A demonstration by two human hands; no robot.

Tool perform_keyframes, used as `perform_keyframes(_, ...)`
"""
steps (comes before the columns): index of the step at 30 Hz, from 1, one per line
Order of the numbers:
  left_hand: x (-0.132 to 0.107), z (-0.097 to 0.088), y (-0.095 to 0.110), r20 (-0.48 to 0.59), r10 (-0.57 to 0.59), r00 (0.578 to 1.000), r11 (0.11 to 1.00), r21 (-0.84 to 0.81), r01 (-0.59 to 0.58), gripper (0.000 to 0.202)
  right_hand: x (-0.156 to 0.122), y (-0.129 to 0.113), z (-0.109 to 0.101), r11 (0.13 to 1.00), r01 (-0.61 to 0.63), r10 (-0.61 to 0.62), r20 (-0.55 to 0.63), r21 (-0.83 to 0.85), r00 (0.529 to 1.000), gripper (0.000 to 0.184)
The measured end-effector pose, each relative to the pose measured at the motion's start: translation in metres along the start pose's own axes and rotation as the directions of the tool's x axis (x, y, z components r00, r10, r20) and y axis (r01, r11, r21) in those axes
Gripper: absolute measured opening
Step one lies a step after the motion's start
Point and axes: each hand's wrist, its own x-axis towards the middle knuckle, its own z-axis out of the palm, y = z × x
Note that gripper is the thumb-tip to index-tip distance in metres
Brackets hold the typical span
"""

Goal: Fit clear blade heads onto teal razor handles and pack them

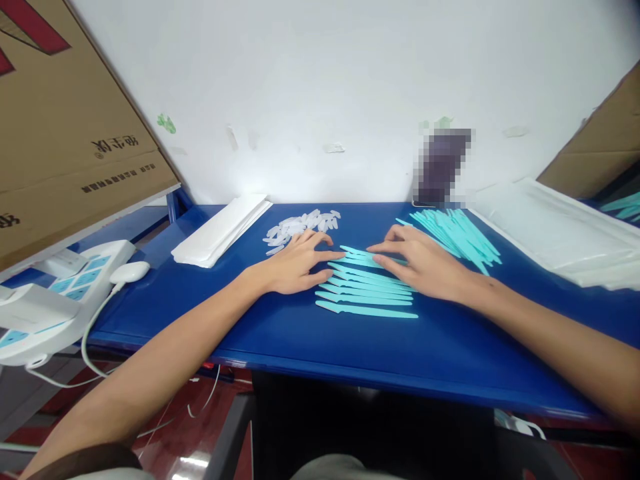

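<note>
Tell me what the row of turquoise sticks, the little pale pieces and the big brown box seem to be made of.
Turquoise sticks: probably plastic, fairly matt, judging by their even colour and matching shapes. Little pale pieces: perhaps translucent plastic, as they look milky. Big brown box: likely cardboard, dull, with printed lettering.

Bare forearms (200, 333); dark brown sleeve edge (95, 459); pale grey clothing (340, 469)

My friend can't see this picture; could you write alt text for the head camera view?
A person's left hand and right hand are at opposite ends of turquoise, knife-shaped strips in a row on a blue table. Farther back are a flat white stack at left, a heap of small whitish pieces and, at right, a pile of similar strips.
</note>
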Motion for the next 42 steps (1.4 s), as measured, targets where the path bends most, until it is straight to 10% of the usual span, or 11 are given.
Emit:
perform_keyframes(8, -0.001, -0.003, 0.005, 0.003, 0.049, 0.999, 0.997, -0.053, -0.049, 0.047, 0.000, 0.010, -0.003, 0.993, -0.012, 0.018, 0.046, -0.120, 0.999, 0.051)
perform_keyframes(16, 0.005, 0.006, 0.004, -0.018, -0.050, 0.999, 0.995, -0.092, 0.048, 0.060, -0.004, 0.061, -0.039, 0.813, -0.417, 0.441, -0.037, -0.406, 0.897, 0.039)
perform_keyframes(23, 0.009, 0.008, 0.002, 0.046, -0.098, 0.994, 0.989, -0.109, 0.103, 0.060, -0.004, 0.073, -0.025, 0.830, -0.367, 0.417, 0.031, -0.419, 0.908, 0.032)
perform_keyframes(27, 0.007, 0.003, 0.001, -0.098, -0.091, 0.991, 0.992, -0.093, 0.081, 0.055, 0.002, 0.049, -0.016, 0.929, -0.258, 0.289, 0.084, -0.267, 0.954, 0.034)
perform_keyframes(32, 0.006, -0.002, -0.005, -0.397, -0.239, 0.886, 0.970, -0.067, 0.232, 0.046, 0.005, 0.022, -0.010, 0.996, -0.094, 0.094, 0.076, 0.001, 0.993, 0.041)
perform_keyframes(42, -0.003, -0.011, -0.038, -0.426, -0.436, 0.793, 0.884, -0.038, 0.466, 0.037, 0.000, 0.016, -0.017, 0.973, -0.222, 0.220, 0.039, 0.061, 0.975, 0.042)
